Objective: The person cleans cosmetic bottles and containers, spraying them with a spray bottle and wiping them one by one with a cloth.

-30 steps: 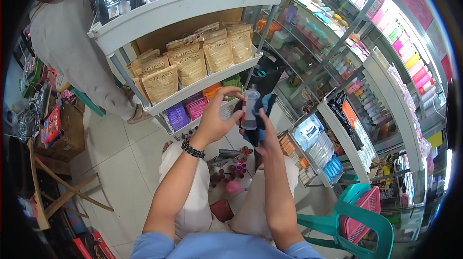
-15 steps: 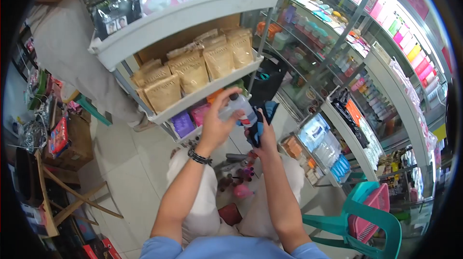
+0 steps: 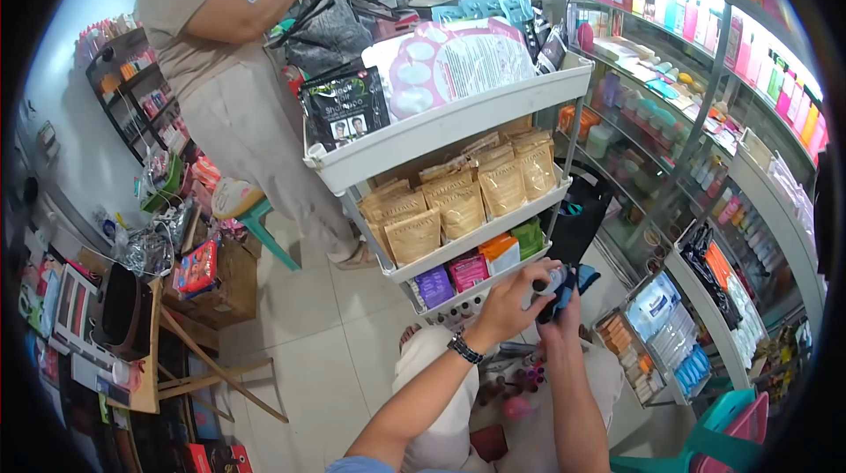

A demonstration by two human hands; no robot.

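My left hand (image 3: 504, 307), with a dark bracelet at its wrist, is closed around a small clear bottle (image 3: 555, 278) with a dark cap. The bottle is tilted, its cap end toward me. Bunched in my right hand (image 3: 564, 327) is a black and blue cloth (image 3: 587, 277), pressed against the bottle's far side. Fingers and cloth hide part of the bottle. Below, between my knees, several small bottles (image 3: 531, 374) stand or lie on the floor, with a round pink item (image 3: 517, 408) among them.
A white tiered cart (image 3: 458, 138) with gold pouches (image 3: 458, 206) stands ahead. Another person (image 3: 231, 89) stands left of it, a hand on a dark bag (image 3: 328, 39). Glass shelves (image 3: 652, 111) line the right. A wooden folding stand (image 3: 198, 354) is at left, a green chair (image 3: 705, 442) lower right.
My view has swung left and up, showing more of the person and cart. The bottle has turned from showing its side to pointing its cap at me. Both hands keep their holds.
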